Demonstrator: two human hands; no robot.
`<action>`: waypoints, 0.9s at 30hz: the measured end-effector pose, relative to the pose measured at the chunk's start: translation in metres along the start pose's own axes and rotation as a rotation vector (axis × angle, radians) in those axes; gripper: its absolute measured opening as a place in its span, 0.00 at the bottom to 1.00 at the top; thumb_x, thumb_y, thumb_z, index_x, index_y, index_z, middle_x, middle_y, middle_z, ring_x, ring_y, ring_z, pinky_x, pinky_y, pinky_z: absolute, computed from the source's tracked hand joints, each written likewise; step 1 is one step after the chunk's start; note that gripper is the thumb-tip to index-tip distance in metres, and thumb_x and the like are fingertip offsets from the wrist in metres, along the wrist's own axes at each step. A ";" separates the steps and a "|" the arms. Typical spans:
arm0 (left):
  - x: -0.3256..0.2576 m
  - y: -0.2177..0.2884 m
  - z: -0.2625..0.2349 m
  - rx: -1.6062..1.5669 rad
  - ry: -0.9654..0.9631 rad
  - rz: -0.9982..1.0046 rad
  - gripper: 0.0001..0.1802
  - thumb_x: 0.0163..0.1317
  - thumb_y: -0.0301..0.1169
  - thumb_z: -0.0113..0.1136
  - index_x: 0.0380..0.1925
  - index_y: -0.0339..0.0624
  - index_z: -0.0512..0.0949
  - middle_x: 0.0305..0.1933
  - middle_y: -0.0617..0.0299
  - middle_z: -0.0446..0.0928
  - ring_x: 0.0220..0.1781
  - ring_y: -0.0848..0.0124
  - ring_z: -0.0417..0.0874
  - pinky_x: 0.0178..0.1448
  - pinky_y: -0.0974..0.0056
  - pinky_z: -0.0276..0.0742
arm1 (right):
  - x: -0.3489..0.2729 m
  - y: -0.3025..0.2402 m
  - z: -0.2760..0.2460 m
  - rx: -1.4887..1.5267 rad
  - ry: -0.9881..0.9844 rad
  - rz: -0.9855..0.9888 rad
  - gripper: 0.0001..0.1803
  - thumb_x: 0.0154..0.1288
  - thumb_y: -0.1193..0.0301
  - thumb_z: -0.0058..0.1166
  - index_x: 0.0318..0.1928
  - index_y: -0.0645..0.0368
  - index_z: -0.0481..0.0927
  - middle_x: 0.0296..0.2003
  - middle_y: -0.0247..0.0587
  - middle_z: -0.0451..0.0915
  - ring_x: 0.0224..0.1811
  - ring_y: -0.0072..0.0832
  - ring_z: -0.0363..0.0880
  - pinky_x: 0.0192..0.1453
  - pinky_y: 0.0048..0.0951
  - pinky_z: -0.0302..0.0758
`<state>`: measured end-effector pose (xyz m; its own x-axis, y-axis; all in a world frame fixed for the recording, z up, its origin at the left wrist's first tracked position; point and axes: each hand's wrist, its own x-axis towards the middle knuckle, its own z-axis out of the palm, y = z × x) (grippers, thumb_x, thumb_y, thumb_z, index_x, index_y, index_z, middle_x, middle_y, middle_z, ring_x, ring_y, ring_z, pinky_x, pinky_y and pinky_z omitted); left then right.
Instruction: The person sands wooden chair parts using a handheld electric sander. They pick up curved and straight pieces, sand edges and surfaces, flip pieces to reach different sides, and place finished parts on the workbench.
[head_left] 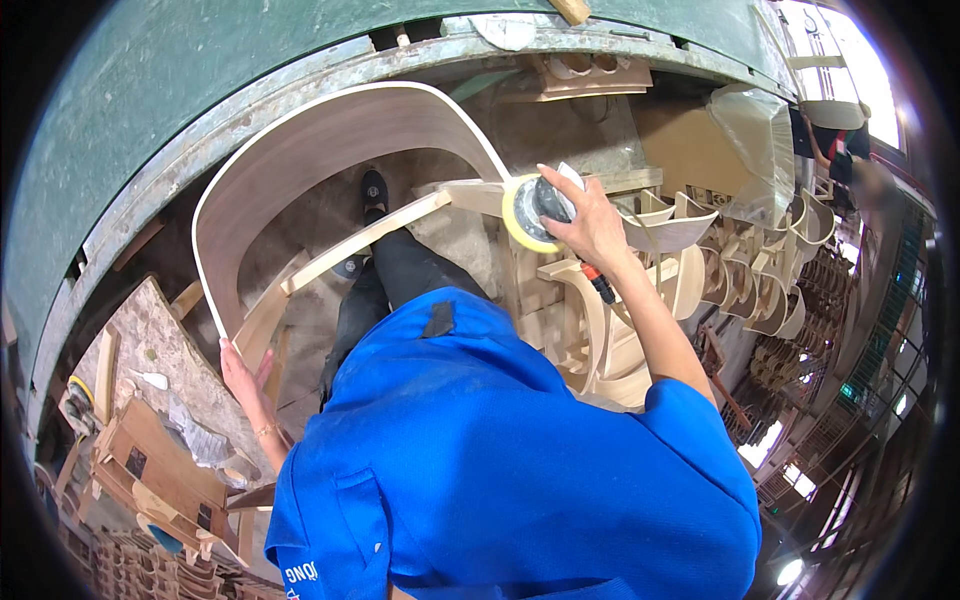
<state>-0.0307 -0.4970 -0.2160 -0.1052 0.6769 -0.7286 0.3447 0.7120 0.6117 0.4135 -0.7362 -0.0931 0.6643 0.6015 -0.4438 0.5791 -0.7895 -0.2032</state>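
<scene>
A wooden chair frame (pixel 370 238) with a wide curved backrest (pixel 232 200) of bent wood is in front of me, leaning by the green bench. My left hand (pixel 247 380) grips its left end, where the curved back meets a pale wooden leg. In my right hand (pixel 590 222) is a round orbital sander (pixel 535 212) with a yellow pad and a dark body. The fingers wrap over the sander's top. Its pad sits against the right end of the frame, and an orange and black hose fitting (pixel 597 284) trails below my wrist.
The green workbench (pixel 180 85) curves along the far side. Stacked pale wooden chair parts (pixel 610 330) stand at right, near a plastic-wrapped cardboard box (pixel 690 150). Another sander (pixel 78 405) and wooden boards (pixel 160 460) lie at left. A person (pixel 840 150) stands at far right.
</scene>
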 end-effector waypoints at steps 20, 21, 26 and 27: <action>-0.001 0.002 -0.003 0.011 -0.042 0.029 0.30 0.67 0.57 0.47 0.55 0.44 0.71 0.49 0.58 0.77 0.32 0.63 0.83 0.37 0.66 0.80 | -0.041 0.006 0.011 0.034 0.093 0.020 0.39 0.51 0.63 0.64 0.65 0.30 0.66 0.43 0.54 0.72 0.49 0.50 0.75 0.55 0.43 0.72; -0.001 0.002 -0.004 0.006 -0.053 0.017 0.30 0.67 0.56 0.47 0.56 0.44 0.70 0.50 0.58 0.76 0.32 0.63 0.83 0.37 0.66 0.80 | -0.048 0.007 0.014 0.032 0.104 0.020 0.39 0.51 0.63 0.64 0.66 0.30 0.66 0.44 0.54 0.73 0.49 0.50 0.75 0.55 0.43 0.72; 0.003 -0.014 -0.012 -0.115 -0.108 0.100 0.28 0.70 0.45 0.48 0.66 0.47 0.63 0.59 0.58 0.70 0.36 0.64 0.83 0.38 0.68 0.82 | -0.061 0.015 0.003 -0.016 0.081 0.037 0.44 0.50 0.65 0.65 0.68 0.29 0.61 0.45 0.54 0.72 0.48 0.51 0.76 0.53 0.45 0.74; -0.003 -0.013 -0.013 -0.136 -0.142 0.112 0.28 0.70 0.44 0.48 0.66 0.48 0.63 0.60 0.57 0.70 0.37 0.64 0.83 0.38 0.67 0.82 | -0.055 0.009 -0.005 -0.013 0.029 0.087 0.45 0.50 0.66 0.65 0.68 0.30 0.60 0.46 0.53 0.73 0.49 0.50 0.76 0.55 0.45 0.73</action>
<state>-0.0468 -0.5055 -0.2179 0.0627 0.7267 -0.6841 0.2169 0.6591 0.7201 0.3845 -0.7762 -0.0662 0.7259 0.5337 -0.4339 0.5241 -0.8377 -0.1537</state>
